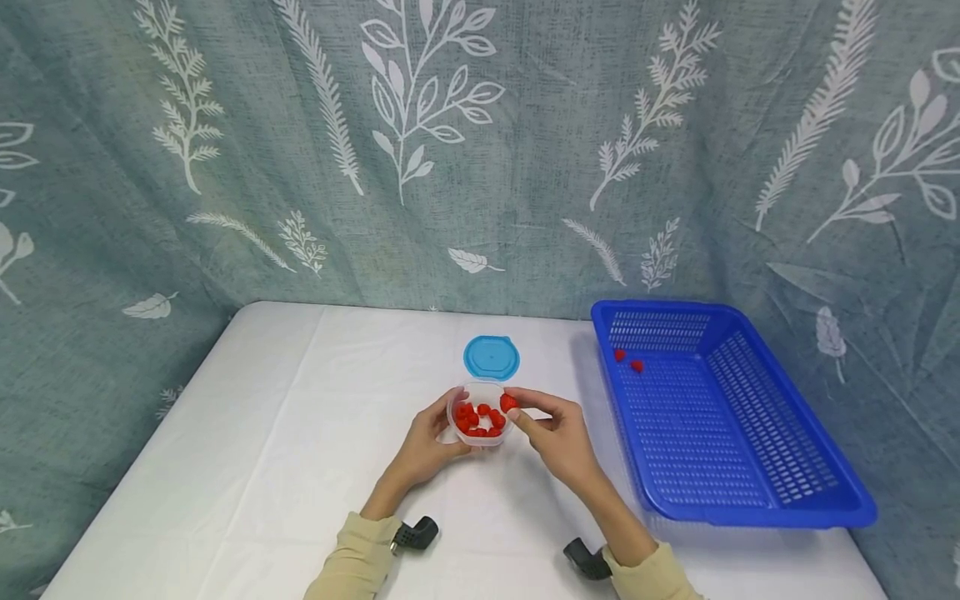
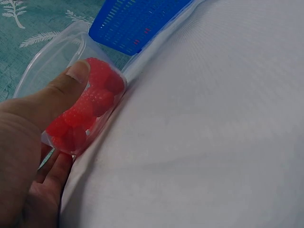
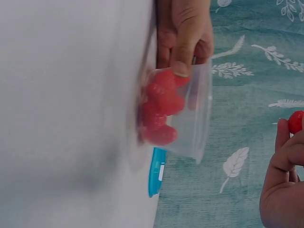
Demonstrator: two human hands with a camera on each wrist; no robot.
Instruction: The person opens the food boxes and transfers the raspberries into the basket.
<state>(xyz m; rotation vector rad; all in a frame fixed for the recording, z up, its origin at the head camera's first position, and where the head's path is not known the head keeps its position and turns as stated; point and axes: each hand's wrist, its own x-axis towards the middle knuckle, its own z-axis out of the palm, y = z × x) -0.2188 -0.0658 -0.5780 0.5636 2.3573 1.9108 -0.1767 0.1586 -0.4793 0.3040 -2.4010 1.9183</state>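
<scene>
My left hand grips a small clear plastic container from its left side, thumb pressed against the wall. Several red raspberries lie in the bottom of the container. Over the container's right rim, my right hand pinches one raspberry between thumb and fingertips. In the right wrist view that raspberry is partly cut off at the frame's edge. A blue lid lies on the table just behind the container.
To the right stands a large blue perforated basket, with two red raspberries near its back left corner. A white cloth covers the table. Behind it hangs a green leaf-patterned curtain.
</scene>
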